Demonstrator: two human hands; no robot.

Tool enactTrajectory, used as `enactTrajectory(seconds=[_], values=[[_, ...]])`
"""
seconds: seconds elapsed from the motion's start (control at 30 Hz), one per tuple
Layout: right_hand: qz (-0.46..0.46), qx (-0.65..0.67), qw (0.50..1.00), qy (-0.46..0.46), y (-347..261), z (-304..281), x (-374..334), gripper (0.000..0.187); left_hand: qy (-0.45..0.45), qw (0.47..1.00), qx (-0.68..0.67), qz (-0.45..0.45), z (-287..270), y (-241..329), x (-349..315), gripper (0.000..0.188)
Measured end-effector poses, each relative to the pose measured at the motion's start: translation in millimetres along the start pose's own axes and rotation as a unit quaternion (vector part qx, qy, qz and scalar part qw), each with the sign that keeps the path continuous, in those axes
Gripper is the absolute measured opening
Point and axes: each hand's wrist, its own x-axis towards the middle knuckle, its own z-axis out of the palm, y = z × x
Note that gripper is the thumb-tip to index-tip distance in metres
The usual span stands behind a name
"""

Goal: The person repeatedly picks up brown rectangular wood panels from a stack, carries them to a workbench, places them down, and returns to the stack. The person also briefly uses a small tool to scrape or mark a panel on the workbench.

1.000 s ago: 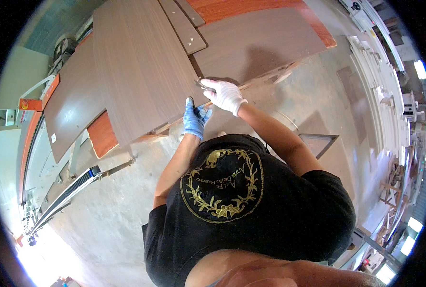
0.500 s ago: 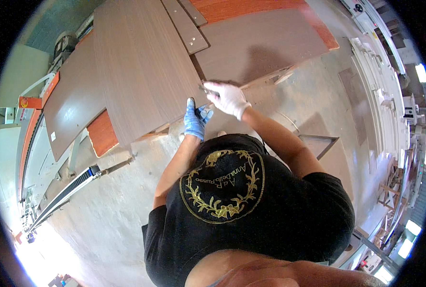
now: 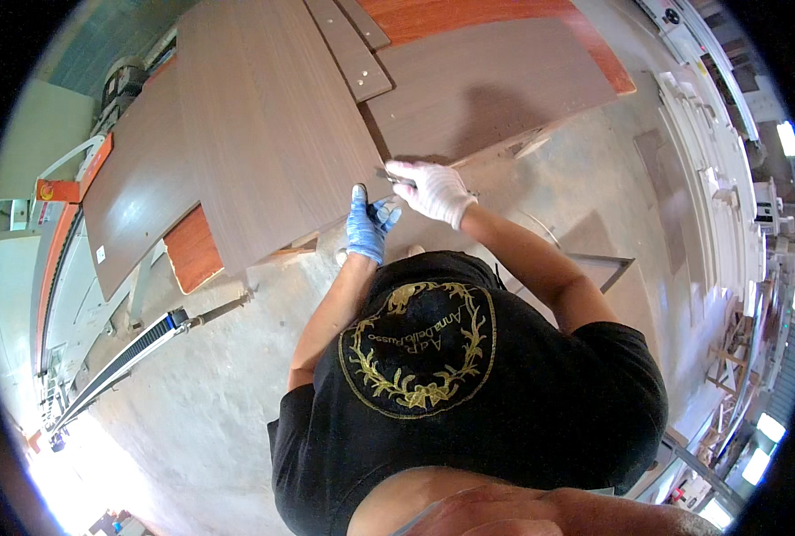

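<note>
My right hand (image 3: 433,191), in a white glove, is closed around a small dark tool (image 3: 383,173), too little visible to name exactly. The tool's tip is at the near right corner of a large brown wood-grain panel (image 3: 277,125). Just left of it, my left hand (image 3: 367,228), in a blue glove, is at the panel's near edge. Its dark-tipped thumb lies up over the top face, while the other fingers curl at the edge, partly hidden.
Another brown panel (image 3: 487,80) lies to the right, with narrow drilled strips (image 3: 353,58) between. Reddish boards (image 3: 192,250) show underneath. A machine with an orange rail (image 3: 94,170) stands left. White panels (image 3: 692,170) are stacked at right, beyond the concrete floor (image 3: 201,384).
My right hand and the tool have shifted slightly toward me and to the right at the panel's corner. My left hand has stayed nearly in place.
</note>
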Motion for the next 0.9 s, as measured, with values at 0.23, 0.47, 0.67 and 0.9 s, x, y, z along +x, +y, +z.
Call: enactTrajectory(seconds=[0.23,0.47,0.67,0.9], values=[[-0.030,-0.002,0.999,0.035,5.3,6.8,-9.3,0.036,-0.022,1.000,0.007,-0.015,-3.6,-1.3,2.7,0.049],[-0.007,0.162,0.975,0.149,44.4,18.6,68.3,0.034,-0.022,1.000,0.006,-0.010,-5.7,-1.8,6.9,0.049],[0.130,0.355,0.926,-0.003,52.0,-11.6,63.4,0.030,-0.008,1.000,-0.012,-0.007,-7.2,-2.7,5.4,0.049],[-0.061,0.035,0.997,-0.008,29.8,-9.3,55.5,0.042,-0.039,0.999,0.000,-0.021,-10.4,9.2,5.4,0.050]])
